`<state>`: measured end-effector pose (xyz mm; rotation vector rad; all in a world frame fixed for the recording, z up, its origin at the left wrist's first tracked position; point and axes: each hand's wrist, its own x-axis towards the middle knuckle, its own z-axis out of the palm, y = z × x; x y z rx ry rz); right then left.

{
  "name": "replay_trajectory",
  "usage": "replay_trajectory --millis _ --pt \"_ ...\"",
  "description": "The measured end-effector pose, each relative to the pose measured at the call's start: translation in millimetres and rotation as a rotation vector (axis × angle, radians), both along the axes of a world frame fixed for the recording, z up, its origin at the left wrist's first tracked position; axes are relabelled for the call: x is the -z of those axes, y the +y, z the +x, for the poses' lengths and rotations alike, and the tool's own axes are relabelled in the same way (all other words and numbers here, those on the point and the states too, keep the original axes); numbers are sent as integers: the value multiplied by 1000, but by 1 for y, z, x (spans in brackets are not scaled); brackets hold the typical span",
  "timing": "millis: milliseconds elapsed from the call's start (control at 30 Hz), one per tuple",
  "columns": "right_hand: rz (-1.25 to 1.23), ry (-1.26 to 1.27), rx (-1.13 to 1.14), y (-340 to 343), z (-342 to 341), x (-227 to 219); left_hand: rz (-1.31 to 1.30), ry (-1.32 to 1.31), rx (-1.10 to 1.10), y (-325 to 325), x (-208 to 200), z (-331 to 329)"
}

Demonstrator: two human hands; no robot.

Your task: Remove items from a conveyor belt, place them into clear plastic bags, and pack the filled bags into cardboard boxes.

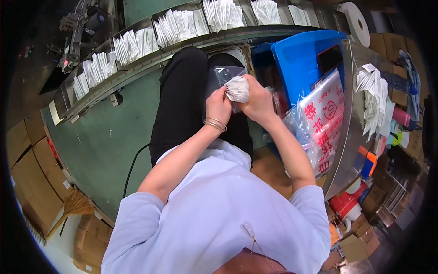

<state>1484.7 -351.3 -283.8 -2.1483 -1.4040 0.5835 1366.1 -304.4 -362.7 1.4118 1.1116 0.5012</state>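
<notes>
A bundle of thin white packets is held between my two hands above my lap. My left hand pinches the bundle's left side with its fingertips, and a bangle circles that wrist. Wrapped round the bundle's right side is my right hand, fingers closed. A clear plastic bag lies over my thighs behind and around the bundle; I cannot tell whether the packets are inside it.
Ahead curves a metal conveyor whose compartments hold upright white packets. At right stand a blue bin, printed plastic bags and a metal table bearing loose packets. A broom and cartons are at left.
</notes>
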Motion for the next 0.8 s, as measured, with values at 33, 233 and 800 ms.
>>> replay_trajectory --millis 33,233,800 --pt "3 -69 -6 -3 -2 8 -3 1 2 3 -4 -3" --pt "-134 -155 -12 -12 10 7 395 88 79 26 -45 -10" --pt "-172 -306 -75 15 -26 17 138 -42 -179 36 -11 -11"
